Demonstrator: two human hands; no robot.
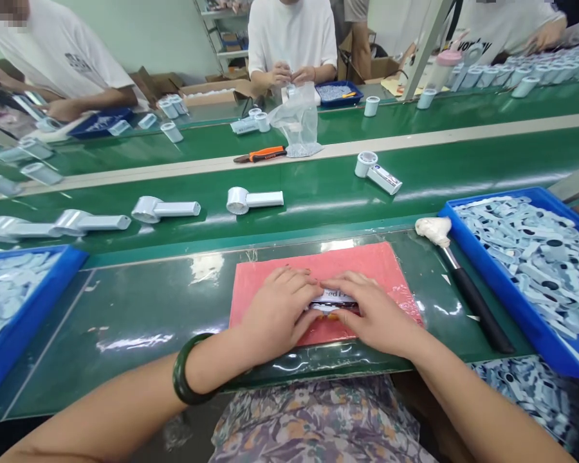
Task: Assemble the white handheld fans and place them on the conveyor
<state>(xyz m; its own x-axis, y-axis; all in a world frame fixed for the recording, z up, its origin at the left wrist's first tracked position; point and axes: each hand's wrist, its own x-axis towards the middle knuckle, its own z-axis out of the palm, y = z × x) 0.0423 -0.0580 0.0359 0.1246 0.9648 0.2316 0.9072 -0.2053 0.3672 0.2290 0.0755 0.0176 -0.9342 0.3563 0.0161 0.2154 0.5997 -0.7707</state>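
On the red mat (255,283) both of my hands close round a small white part with a dark edge (338,297). My left hand (282,308) grips its left end, fingers over the top and thumb at the near side. At the other end my right hand (371,308) holds it the same way. The palms and fingers cover much of the part. A hammer (473,296) with a white-wrapped head lies to the right of the mat. A bracelet circles my left wrist.
Blue trays of pale parts stand at the right (525,289) and left (62,273). Beyond the bench, a green belt (309,199) carries several white handled units (265,199). Orange pliers (265,154) and a plastic bag (299,122) lie farther back. Several people sit opposite.
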